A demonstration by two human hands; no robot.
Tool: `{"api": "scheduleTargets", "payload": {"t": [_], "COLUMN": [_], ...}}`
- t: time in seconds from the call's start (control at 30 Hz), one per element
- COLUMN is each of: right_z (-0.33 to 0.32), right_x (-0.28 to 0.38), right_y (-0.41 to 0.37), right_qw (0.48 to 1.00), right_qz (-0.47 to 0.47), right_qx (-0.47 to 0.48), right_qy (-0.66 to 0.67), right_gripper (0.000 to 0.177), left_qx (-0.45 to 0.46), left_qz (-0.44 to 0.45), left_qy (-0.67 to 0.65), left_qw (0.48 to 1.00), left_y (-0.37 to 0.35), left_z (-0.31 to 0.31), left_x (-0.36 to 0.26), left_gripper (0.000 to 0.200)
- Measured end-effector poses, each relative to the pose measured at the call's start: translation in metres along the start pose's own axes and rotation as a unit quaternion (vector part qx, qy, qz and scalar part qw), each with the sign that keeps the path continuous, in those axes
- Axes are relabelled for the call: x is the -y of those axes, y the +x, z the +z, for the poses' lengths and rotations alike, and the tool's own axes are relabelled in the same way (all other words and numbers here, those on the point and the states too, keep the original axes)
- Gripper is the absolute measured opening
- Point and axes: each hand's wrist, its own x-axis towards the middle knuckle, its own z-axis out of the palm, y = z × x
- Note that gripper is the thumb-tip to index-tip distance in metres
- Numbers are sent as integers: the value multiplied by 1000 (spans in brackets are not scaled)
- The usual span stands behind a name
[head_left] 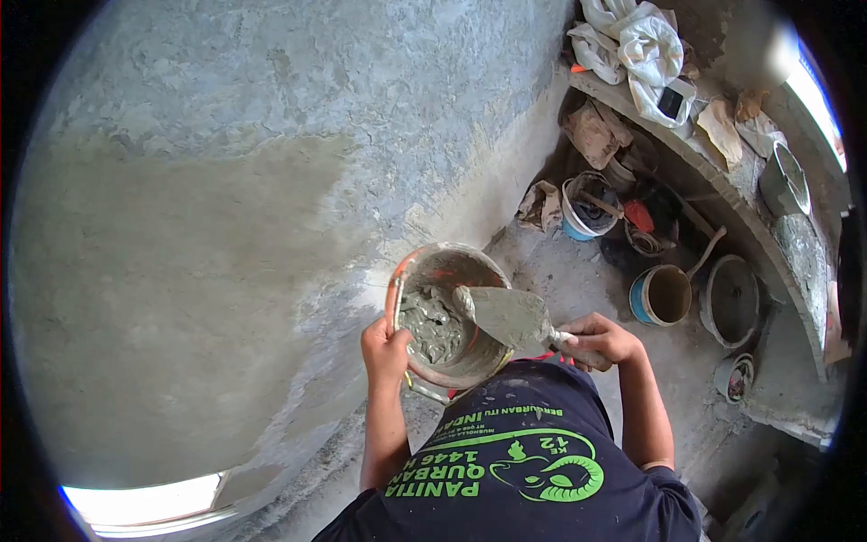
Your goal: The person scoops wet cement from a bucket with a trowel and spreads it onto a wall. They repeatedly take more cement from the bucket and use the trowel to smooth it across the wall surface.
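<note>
My left hand (pixel 386 352) is closed on the rim of an orange bucket (pixel 395 294), tilted in front of my body. Wet grey mortar (pixel 432 325) lies inside it, and its walls are smeared with the same stuff. My right hand (pixel 598 341) grips the handle of a trowel (pixel 508 316). The trowel's blade, coated in mortar, reaches over the bucket's right side, with a lump at its tip. To the left rises a wall (pixel 181 271) with a darker, damp-looking plastered patch below a rougher light grey area.
Along the right runs a curved concrete ledge (pixel 713 176) bearing white sacks (pixel 646 50) and a grey bucket (pixel 784 181). On the floor beneath stand a bucket with tools (pixel 578 221), a blue bucket (pixel 641 298), a round tub (pixel 730 303) and a small pail (pixel 734 378).
</note>
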Motion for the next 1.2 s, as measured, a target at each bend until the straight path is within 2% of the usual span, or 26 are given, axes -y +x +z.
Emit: {"api": "scheduleTargets", "payload": {"t": [0.07,0.13,0.17,0.27,0.3,0.4,0.5,0.53,0.57,0.6,0.63,0.67,0.73,0.8,0.83,0.87,0.9,0.93,1.0,1.07,1.13,1.2], "right_z": [-1,-2,1,2,0,-3,-13,-12,-11,-8,-4,-5,-8,-18,-27,-13,-11,-14,-32,-51,-71,-81], "right_x": [-11,-8,-7,-11,-16,-34,-66,-73,-88,-107,-126,-146,-179,-226,-259,-284,-304,-327,-373,-429,-468,-491], "right_y": [3,10,11,20,23,31,46,51,58,67,76,84,107,148,171,186,206,223,256,290,351,391], "right_qw": [999,999,999,998,998,998,997,997,997,991,991,990,987,983,981,977,967,966,964,972,961,950], "right_qz": [2,-5,-9,-18,-18,-23,44,40,15,-5,11,26,95,127,72,29,129,144,98,38,51,77], "right_qx": [-8,8,-11,-25,-36,-53,-44,-53,-80,-113,-124,-133,-121,-126,-164,-193,-214,-206,-239,-227,-257,-254], "right_qy": [49,44,44,56,48,33,33,49,-10,-67,-56,-25,-36,-39,-70,-84,48,57,69,48,91,163], "right_gripper": [40,38,37,34,32,28,25,25,25,25,24,24,23,23,23,22,21,21,21,26,29,31], "left_qx": [-2,-38,-36,-27,-15,-14,-10,-14,-10,2,22,42,62,78,81,82,107,102,46,58,2,2], "left_qz": [-9,-2,-14,-24,-49,-77,-109,-112,-112,-142,-187,-204,-288,-320,-320,-336,-321,-338,-388,-407,-414,-433], "left_qy": [-27,-95,-102,-67,-45,-72,-24,-25,-22,-71,-128,-104,-152,-148,-150,-137,-144,-135,-153,-82,-116,-82], "left_qw": [1000,995,994,997,998,994,994,993,993,987,974,972,944,932,932,928,930,926,908,908,903,898], "left_y": [-7,2,6,8,2,1,1,-2,1,2,6,3,13,25,30,20,15,4,-19,-49,-51,-54], "left_z": [-2,-1,0,5,8,24,38,45,54,63,74,86,104,135,157,153,167,180,211,221,250,255], "left_x": [2,-1,14,32,9,24,90,122,155,166,160,189,251,318,350,375,409,433,477,520,561,566], "left_gripper": [4,11,8,4,4,5,9,10,11,8,11,11,24,30,29,28,27,27,26,29,31,31]}}
